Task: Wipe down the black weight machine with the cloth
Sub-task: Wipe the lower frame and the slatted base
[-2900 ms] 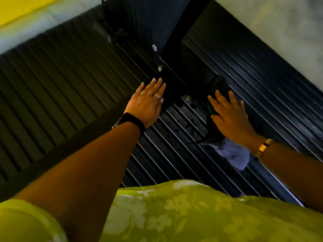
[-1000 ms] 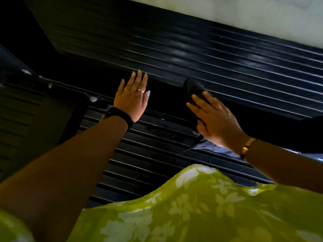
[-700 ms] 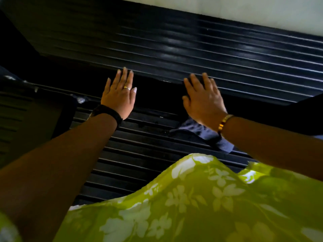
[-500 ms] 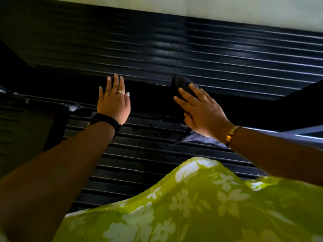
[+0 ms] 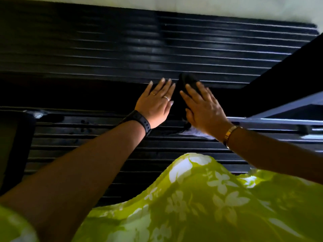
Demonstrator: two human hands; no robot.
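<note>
A black bar of the weight machine [image 5: 87,92] runs left to right across the middle of the head view, low over the ribbed mat. My left hand [image 5: 155,103] lies flat on the bar, fingers straight. Right beside it, my right hand [image 5: 203,109] presses the dark cloth [image 5: 187,81] onto the bar with straight fingers. The cloth shows black beyond my fingertips, and a pale grey corner [image 5: 195,132] hangs out below my wrist. Another black machine part [image 5: 288,77] slants up at the right.
A black ribbed rubber mat [image 5: 122,49] covers the floor under the machine, with a pale floor strip [image 5: 227,7] beyond it. A grey metal rail [image 5: 279,120] runs at the right. A dark block [image 5: 15,145] sits at the left edge. My green floral garment [image 5: 201,206] fills the bottom.
My right hand has slid the cloth left along the bar until it lies next to my left hand. The camera view has shifted left, so both hands sit further right in view.
</note>
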